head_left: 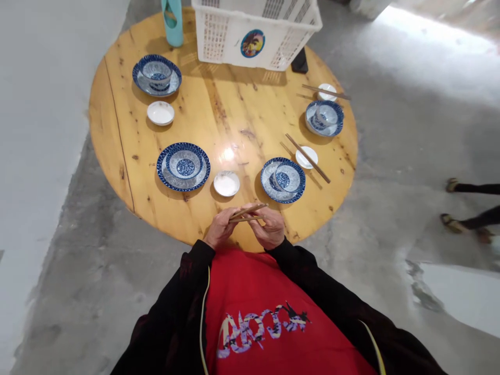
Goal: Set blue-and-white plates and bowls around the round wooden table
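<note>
Holds wooden chopsticks (249,212) in left hand (220,229) and right hand (270,227) — fingers of both closed around them — over round table (234,114) near edge.

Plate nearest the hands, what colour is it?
Blue and white, with a dark blue patterned rim; the plate shows best in the head view.
</note>
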The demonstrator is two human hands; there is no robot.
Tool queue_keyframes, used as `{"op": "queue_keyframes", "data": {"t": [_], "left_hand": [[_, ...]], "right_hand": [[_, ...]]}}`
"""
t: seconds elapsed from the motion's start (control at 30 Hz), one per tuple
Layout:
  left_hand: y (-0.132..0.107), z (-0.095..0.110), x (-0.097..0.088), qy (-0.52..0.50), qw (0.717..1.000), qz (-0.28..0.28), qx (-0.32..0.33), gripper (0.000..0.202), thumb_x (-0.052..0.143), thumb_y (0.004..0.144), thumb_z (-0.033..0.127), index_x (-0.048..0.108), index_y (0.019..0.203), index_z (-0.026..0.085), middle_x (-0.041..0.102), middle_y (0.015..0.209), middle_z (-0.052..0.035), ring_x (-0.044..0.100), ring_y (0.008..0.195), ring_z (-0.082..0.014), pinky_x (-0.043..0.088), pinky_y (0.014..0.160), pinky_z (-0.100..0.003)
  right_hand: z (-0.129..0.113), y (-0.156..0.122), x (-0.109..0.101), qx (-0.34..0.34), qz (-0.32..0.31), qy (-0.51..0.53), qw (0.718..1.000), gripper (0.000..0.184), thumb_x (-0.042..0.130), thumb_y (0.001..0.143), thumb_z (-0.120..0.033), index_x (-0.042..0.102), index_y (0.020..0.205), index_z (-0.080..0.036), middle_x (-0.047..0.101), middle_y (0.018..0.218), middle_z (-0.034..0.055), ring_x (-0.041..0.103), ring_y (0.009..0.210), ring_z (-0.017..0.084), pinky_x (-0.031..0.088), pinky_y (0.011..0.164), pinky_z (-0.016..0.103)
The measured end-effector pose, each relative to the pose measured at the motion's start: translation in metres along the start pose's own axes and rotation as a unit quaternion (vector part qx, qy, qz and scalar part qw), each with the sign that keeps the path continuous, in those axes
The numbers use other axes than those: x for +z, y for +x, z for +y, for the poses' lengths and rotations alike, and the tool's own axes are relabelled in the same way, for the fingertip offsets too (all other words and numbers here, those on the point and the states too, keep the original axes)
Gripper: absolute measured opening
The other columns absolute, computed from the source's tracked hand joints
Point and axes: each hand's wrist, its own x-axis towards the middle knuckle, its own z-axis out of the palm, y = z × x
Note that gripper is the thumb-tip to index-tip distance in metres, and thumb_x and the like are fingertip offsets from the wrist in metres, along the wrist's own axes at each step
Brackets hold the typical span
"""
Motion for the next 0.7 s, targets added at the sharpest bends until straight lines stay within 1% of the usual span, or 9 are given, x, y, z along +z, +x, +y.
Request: {"op": "queue_keyframes", "data": {"t": [0.17,0.33,0.43,0.6,0.7], "left_hand": [[0.0,0.004,-0.002,-0.023,0.998,-0.003,-0.058,0.041,0.045,0.101,0.046,0.069,0.118,0.018,0.072,0.101,-0.0119,0.068,0.09,-0.0204,0.056,0.081,-0.032],[0.0,0.002,-0.003,-0.019,0.995,-0.009,-0.099,0.044,0.046,0.1,0.05,0.071,0.116,0.018,0.071,0.1,-0.0111,0.066,0.09,-0.0203,0.055,0.079,-0.031],[-0.001,0.0,-0.003,-0.011,0.995,-0.002,-0.101,0.045,0.045,0.1,0.051,0.07,0.118,0.018,0.07,0.1,-0.0112,0.065,0.087,-0.0195,0.053,0.078,-0.03],[-0.003,-0.004,-0.002,0.001,0.996,-0.004,-0.093,0.043,0.042,0.102,0.047,0.07,0.113,0.016,0.069,0.094,-0.0097,0.061,0.077,-0.0168,0.052,0.075,-0.029],[-0.004,-0.006,-0.001,-0.004,0.997,0.004,-0.08,0.042,0.042,0.103,0.047,0.069,0.112,0.016,0.069,0.092,-0.0084,0.062,0.078,-0.0162,0.053,0.073,-0.027]], "right_hand": [[-0.004,0.005,0.003,-0.021,0.02,0.027,0.999,0.018,0.053,0.093,-0.023,0.071,0.091,-0.023,0.077,0.09,0.0083,0.073,0.086,0.022,0.059,0.078,0.035],[-0.007,0.009,0.003,-0.015,0.018,0.03,0.999,0.018,0.052,0.094,-0.025,0.069,0.09,-0.022,0.075,0.085,0.0081,0.072,0.08,0.021,0.059,0.074,0.035],[-0.006,0.009,0.004,-0.02,0.026,0.042,0.999,0.016,0.052,0.093,-0.023,0.068,0.092,-0.022,0.075,0.086,0.0086,0.071,0.082,0.022,0.059,0.075,0.036],[-0.005,0.01,0.004,-0.046,0.043,0.055,0.996,0.016,0.053,0.092,-0.019,0.068,0.097,-0.022,0.075,0.088,0.0084,0.071,0.083,0.021,0.058,0.076,0.035],[-0.005,0.012,0.003,-0.062,0.05,0.063,0.995,0.015,0.053,0.092,-0.017,0.067,0.097,-0.021,0.074,0.086,0.0074,0.07,0.078,0.02,0.057,0.072,0.033]]}}
